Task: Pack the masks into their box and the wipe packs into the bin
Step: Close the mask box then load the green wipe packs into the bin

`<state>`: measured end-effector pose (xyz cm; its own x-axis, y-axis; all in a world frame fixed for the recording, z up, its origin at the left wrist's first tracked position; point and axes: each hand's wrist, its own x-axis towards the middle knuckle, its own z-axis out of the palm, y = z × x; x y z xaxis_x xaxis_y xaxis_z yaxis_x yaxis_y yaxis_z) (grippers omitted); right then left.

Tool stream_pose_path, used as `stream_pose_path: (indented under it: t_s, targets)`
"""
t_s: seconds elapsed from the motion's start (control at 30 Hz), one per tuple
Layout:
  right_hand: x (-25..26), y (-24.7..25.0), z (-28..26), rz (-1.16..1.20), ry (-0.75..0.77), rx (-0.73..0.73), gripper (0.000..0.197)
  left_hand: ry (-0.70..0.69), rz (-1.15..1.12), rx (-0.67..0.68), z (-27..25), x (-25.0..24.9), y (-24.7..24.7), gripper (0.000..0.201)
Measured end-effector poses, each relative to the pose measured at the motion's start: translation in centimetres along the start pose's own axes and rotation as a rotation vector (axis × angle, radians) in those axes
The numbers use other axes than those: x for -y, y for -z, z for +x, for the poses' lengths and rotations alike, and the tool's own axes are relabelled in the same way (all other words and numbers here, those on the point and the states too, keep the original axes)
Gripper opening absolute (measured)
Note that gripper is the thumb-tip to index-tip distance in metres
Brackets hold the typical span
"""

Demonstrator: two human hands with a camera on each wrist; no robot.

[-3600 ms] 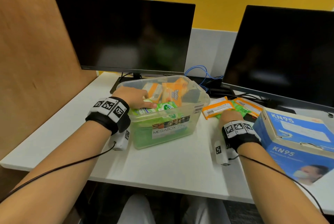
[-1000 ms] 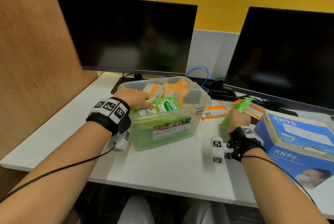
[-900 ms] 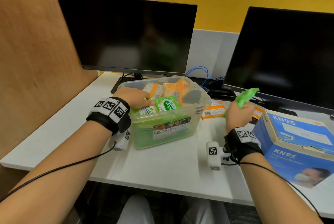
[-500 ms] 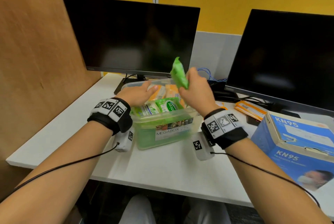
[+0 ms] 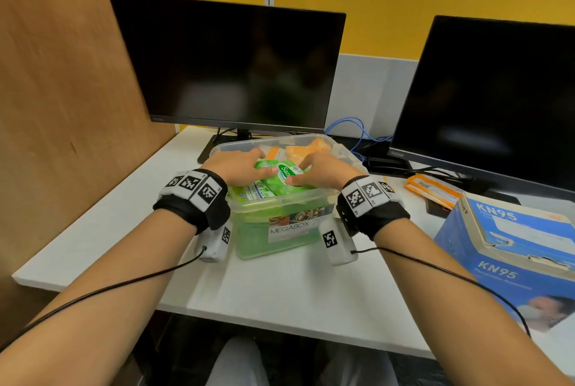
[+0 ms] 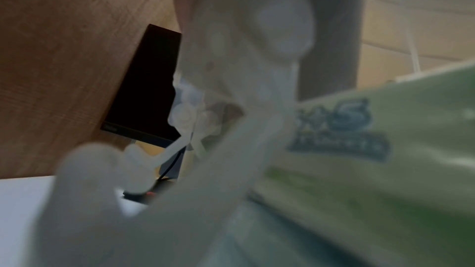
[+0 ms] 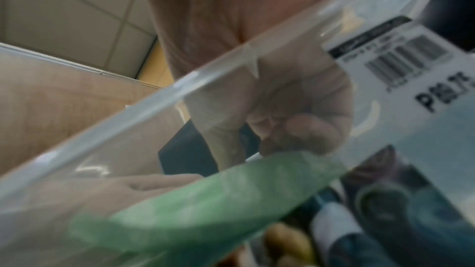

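Observation:
A clear plastic bin (image 5: 281, 231) labelled MEGABOX stands mid-desk, packed with green and orange wipe packs (image 5: 300, 149). On top lies a green wipe pack (image 5: 281, 178). My right hand (image 5: 298, 172) pinches its right edge between thumb and curled fingers (image 7: 295, 125), which the right wrist view shows through the bin wall (image 7: 180, 86) above the pack (image 7: 205, 200). My left hand (image 5: 264, 163) rests flat on the packs at the bin's left side, thumb touching the top pack. The left wrist view is blurred and shows a green pack (image 6: 372, 149). The blue KN95 mask box (image 5: 513, 245) sits at the right.
Two flat orange packets (image 5: 432, 189) lie on the desk between the bin and the mask box. Two dark monitors (image 5: 230, 65) stand behind, with cables (image 5: 357, 133) between them. A wooden partition (image 5: 62, 89) bounds the left. Bare white desk (image 5: 295, 286) lies in front of the bin.
My right hand picked a green wipe pack off the desk at the right, carried it over the bin and lowered it onto the packs. The left hand stayed on the bin's contents.

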<state>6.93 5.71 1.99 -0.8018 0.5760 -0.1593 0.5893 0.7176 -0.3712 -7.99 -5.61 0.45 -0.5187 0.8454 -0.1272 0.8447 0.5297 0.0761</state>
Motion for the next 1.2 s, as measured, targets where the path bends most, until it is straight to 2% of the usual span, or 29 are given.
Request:
stream_pose_path:
  t_s: [0.17,0.23,0.3,0.4,0.5,0.57,0.63,0.7,0.77,0.9,0.97,1.0,1.03,1.1,1.13,1.2]
  targets:
    - [-0.5,0.4,-0.1,-0.001,-0.020,0.035,0.072,-0.018,0.047,0.075,0.2,0.1,0.0,0.070]
    - [-0.6,0.3,-0.1,0.060,-0.010,0.082,0.082,-0.006,0.078,0.145,0.4,0.1,-0.1,0.069]
    - [-0.6,0.2,-0.3,0.108,0.066,0.109,0.094,-0.010,0.088,0.167,0.7,0.2,-0.2,0.068]
    - [-0.2,0.4,-0.3,-0.045,0.169,0.227,0.084,-0.120,0.052,0.069,0.8,0.3,-0.3,0.061]
    - [0.2,0.7,0.3,-0.224,0.135,0.394,0.077,-0.191,0.021,0.072,0.6,0.4,-0.2,0.054]
    - [0.3,0.8,0.7,-0.270,0.123,0.435,0.082,-0.164,0.046,0.132,0.5,0.3,-0.1,0.065]
    - [-0.1,1.0,0.5,-0.164,0.138,0.443,0.081,-0.149,0.105,0.153,0.4,0.1,0.0,0.080]
    - [-1.0,1.0,0.3,0.167,0.139,0.363,0.069,-0.148,0.155,0.143,0.4,0.1,0.0,0.088]
    - [-1.8,0.6,0.3,0.414,0.129,0.160,0.058,-0.157,0.161,0.133,0.4,0.3,0.0,0.091]
    - [-2.5,-0.2,1.0,0.272,0.158,-0.213,0.038,-0.214,0.051,0.134,0.5,0.6,0.1,0.075]
    - [-3.1,-0.2,1.3,0.185,0.094,-0.449,0.034,-0.220,-0.146,0.050,0.4,0.6,0.0,0.065]
    - [-3.6,-0.1,1.4,0.113,0.029,-0.506,0.038,-0.216,-0.277,-0.071,0.3,0.8,-0.2,0.059]
    - [-4.3,0.1,1.4,0.041,-0.041,-0.500,0.042,-0.192,-0.397,-0.241,0.3,0.9,-0.3,0.051]
    - [-5.5,0.3,1.5,-0.061,-0.148,-0.393,0.049,-0.063,-0.553,-0.571,0.5,1.2,-0.7,0.035]
    - [-6.1,0.4,1.5,-0.068,-0.168,-0.346,0.050,0.013,-0.601,-0.661,0.7,1.3,-0.9,0.031]
    - [-7.1,0.6,1.5,-0.038,-0.173,-0.309,0.056,0.079,-0.683,-0.686,1.4,1.4,-1.2,0.028]
